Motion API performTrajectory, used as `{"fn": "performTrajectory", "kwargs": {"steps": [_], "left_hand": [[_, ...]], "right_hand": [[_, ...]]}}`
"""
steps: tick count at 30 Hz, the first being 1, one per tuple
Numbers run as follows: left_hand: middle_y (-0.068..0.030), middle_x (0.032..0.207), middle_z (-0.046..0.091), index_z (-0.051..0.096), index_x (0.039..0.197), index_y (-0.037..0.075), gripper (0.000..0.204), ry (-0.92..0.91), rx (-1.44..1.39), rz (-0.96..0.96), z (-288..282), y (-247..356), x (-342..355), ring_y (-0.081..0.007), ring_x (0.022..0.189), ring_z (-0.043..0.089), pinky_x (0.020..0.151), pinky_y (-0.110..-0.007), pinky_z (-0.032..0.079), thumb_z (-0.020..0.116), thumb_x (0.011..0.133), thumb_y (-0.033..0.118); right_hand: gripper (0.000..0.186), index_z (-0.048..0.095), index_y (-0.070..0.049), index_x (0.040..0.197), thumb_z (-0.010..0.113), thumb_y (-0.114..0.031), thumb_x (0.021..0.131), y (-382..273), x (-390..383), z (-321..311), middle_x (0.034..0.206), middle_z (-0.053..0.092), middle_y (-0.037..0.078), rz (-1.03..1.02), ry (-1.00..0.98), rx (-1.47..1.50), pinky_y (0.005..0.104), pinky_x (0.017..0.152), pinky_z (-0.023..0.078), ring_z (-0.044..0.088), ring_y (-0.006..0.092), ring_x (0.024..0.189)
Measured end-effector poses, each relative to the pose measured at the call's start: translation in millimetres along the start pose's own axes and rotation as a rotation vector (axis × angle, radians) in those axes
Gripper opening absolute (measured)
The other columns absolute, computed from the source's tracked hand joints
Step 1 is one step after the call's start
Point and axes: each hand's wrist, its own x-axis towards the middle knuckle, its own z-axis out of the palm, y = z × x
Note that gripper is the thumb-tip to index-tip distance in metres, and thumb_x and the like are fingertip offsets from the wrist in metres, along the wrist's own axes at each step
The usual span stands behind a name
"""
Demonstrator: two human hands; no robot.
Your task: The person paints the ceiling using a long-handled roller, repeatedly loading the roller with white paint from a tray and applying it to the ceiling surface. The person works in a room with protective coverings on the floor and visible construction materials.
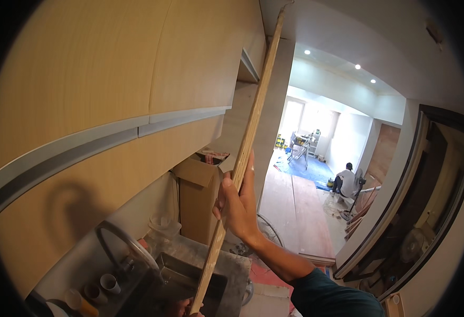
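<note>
A long wooden pole (253, 119) slants up from the bottom of the view to the ceiling, where a thin bent metal piece (289, 2) shows at its tip. My right hand (241, 203) is closed around the pole's middle, with the arm reaching in from the lower right. At the lower edge, my left hand (180, 308) grips the pole's lower end; only part of it shows. Light wood cabinets (100, 63) hang to the left of the pole. Beneath the pole's lower part is a dark sink (181, 269) with a curved faucet (137, 244).
Several cups (110, 283) stand beside the sink. A cardboard box (196, 198) and a clear plastic container (164, 226) are behind it. A dark-framed doorway (427, 174) is at right. Far off, a person (346, 180) sits low near a standing fan and blue floor sheeting (308, 168).
</note>
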Motion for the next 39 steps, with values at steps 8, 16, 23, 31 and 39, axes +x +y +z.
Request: {"fn": "performTrajectory", "kwargs": {"steps": [8, 16, 23, 31, 39], "left_hand": [[-0.0065, 0.086, 0.070, 0.064, 0.121, 0.002, 0.032, -0.074, -0.037, -0.321, 7, -25, 23, -0.0071, 0.054, 0.056, 0.050, -0.024, 0.045, 0.058, 0.090, 0.009], [-0.0088, 0.093, 0.071, 0.060, 0.122, -0.005, 0.044, -0.056, -0.396, -0.477, 22, 11, 132, -0.0080, 0.064, 0.063, 0.053, -0.022, 0.048, 0.073, 0.083, 0.008], [-0.0119, 0.097, 0.073, 0.060, 0.122, -0.009, 0.039, -0.034, -0.417, -0.347, 60, 12, 204, -0.0085, 0.065, 0.063, 0.054, -0.021, 0.049, 0.072, 0.087, 0.004], [-0.0088, 0.099, 0.071, 0.062, 0.121, -0.008, 0.036, -0.007, -0.454, -0.270, 133, 11, 283, -0.0061, 0.074, 0.062, 0.059, -0.022, 0.052, 0.072, 0.090, 0.006], [-0.0048, 0.089, 0.070, 0.062, 0.119, -0.007, 0.033, 0.005, -0.457, -0.246, 174, 24, 339, -0.0042, 0.055, 0.055, 0.043, -0.019, 0.036, 0.069, 0.093, 0.011]], "right_hand": [[0.075, -0.011, -0.011, 0.157, 0.043, -0.019, 0.105, 26, 46, -12, 0.097, 0.047, 0.006, -0.043, 0.057, 0.002, 0.0256, 0.041, 0.045, 0.045, 0.0087, 0.054], [0.079, -0.009, -0.016, 0.158, 0.045, -0.019, 0.101, 48, 131, -37, 0.071, 0.046, 0.005, 0.004, 0.145, -0.018, 0.0273, 0.041, 0.043, 0.045, 0.0123, 0.052], [0.077, -0.002, -0.018, 0.158, 0.047, -0.013, 0.099, 67, 208, -79, 0.082, 0.047, 0.004, 0.034, 0.172, 0.056, 0.0277, 0.048, 0.042, 0.046, 0.0116, 0.063], [0.055, 0.024, -0.014, 0.145, 0.049, -0.010, 0.096, 89, 297, -145, 0.086, 0.045, 0.003, 0.039, 0.193, 0.066, 0.0277, 0.049, 0.042, 0.045, 0.0110, 0.063], [0.031, 0.034, -0.013, 0.124, 0.048, -0.009, 0.096, 94, 357, -184, 0.086, 0.043, 0.002, 0.022, 0.172, 0.067, 0.0263, 0.050, 0.041, 0.043, 0.0108, 0.063]]}}
